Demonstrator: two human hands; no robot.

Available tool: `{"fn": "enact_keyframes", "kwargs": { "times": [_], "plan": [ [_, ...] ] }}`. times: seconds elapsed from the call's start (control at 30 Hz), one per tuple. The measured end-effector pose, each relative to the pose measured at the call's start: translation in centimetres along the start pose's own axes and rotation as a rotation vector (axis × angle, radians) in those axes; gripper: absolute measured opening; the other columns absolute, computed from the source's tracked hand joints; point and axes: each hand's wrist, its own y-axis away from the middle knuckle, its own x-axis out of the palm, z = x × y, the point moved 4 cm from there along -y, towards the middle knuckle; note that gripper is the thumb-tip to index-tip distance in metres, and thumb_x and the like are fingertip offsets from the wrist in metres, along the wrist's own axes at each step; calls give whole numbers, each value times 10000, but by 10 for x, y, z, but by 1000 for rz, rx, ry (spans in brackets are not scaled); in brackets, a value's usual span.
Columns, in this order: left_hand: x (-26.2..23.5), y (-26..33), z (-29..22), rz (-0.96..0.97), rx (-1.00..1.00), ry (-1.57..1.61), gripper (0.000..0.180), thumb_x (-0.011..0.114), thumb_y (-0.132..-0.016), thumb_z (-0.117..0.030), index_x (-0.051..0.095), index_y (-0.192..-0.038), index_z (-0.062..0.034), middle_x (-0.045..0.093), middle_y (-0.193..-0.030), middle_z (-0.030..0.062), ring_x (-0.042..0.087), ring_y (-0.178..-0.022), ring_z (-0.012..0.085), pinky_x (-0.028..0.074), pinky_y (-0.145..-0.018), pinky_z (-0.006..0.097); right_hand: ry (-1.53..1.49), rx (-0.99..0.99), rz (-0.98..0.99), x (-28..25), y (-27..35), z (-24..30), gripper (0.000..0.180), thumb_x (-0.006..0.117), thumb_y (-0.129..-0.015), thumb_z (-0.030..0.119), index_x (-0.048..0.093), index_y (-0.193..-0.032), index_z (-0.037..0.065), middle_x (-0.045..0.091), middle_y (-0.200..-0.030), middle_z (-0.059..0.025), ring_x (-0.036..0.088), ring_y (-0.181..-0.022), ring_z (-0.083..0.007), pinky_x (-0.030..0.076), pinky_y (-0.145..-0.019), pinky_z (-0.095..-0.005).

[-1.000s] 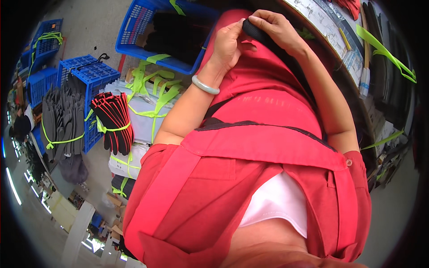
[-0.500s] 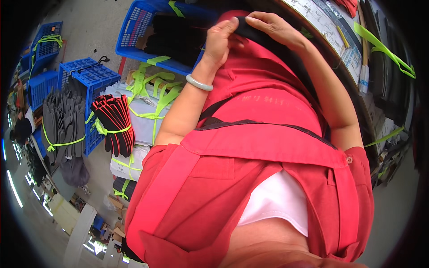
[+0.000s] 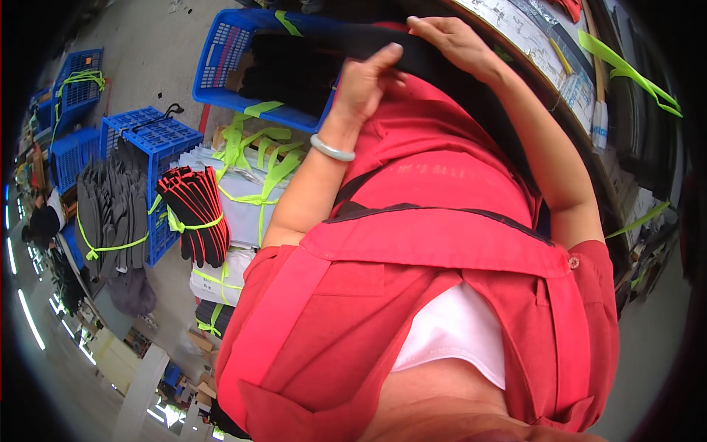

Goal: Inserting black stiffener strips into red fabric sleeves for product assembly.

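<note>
My left hand (image 3: 365, 85), above a pale bangle, is open, its thumb stretched out away from the curled fingers. A black cloth piece (image 3: 423, 55), blurred at its left end, lies across my lap and reaches over the edge of the blue crate. My right hand (image 3: 460, 48) is over its upper edge with fingers stretched out; its thumb is hidden. Inside the blue crate (image 3: 283, 112), left of my hands, are several dark black pieces (image 3: 287, 70).
Left stand bundled black-and-red gloves (image 3: 195, 214), grey gloves (image 3: 114, 210), a blue basket (image 3: 158, 140) and wrapped stacks (image 3: 254, 217) tied with yellow-green strips. A cluttered worktable (image 3: 515, 29) edges my right side, with dark stacked material (image 3: 641, 132) beyond.
My hands have moved apart and loosened from the pinch on the black cloth. Its left part has swung out toward the crate, and my left hand is slightly lower.
</note>
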Motion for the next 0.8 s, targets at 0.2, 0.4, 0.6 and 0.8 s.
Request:
{"fn": "enact_keyframes", "kwargs": {
  "times": [0.2, 0.4, 0.6, 0.8],
  "plan": [
    [-59, -14, -53, -132, 170, 228, 187, 691, -879, -200, 659, -1001, -61, 696, -944, 92, 669, -884, 213, 540, -800, 339, -14, 167, 297, -13, 42, -17, 401, 639, -916, 360, 650, -1084, -4, 651, -901, -30, 584, -814, -80, 485, -784, -254],
    [-10, -28, -25, -31, 186, 175, 258, 689, -883, -209, 622, -1052, -26, 685, -955, 145, 677, -888, 296, 537, -858, 410, -20, 39, 218, 19, 32, 8, 397, 661, -893, 331, 624, -1048, -32, 645, -847, -68, 578, -773, -113, 477, -725, -288],
    [-55, -38, -70, -184, 285, 269, 244, 675, -898, -220, 619, -1053, -40, 669, -983, 108, 649, -938, 255, 540, -867, 413, -146, 172, 323, 6, 48, -18, 282, 684, -890, 260, 634, -991, 1, 599, -799, 17, 531, -730, -52, 450, -668, -231],
    [3, -11, 1, -64, 35, -35, 187, 683, -881, -88, 629, -1044, -12, 657, -998, 59, 640, -918, 178, 530, -849, 327, -140, 94, 99, 17, 22, -12, 248, 648, -909, 272, 619, -858, 31, 545, -641, 19, 479, -533, -49, 389, -485, -229]
  ]
}}
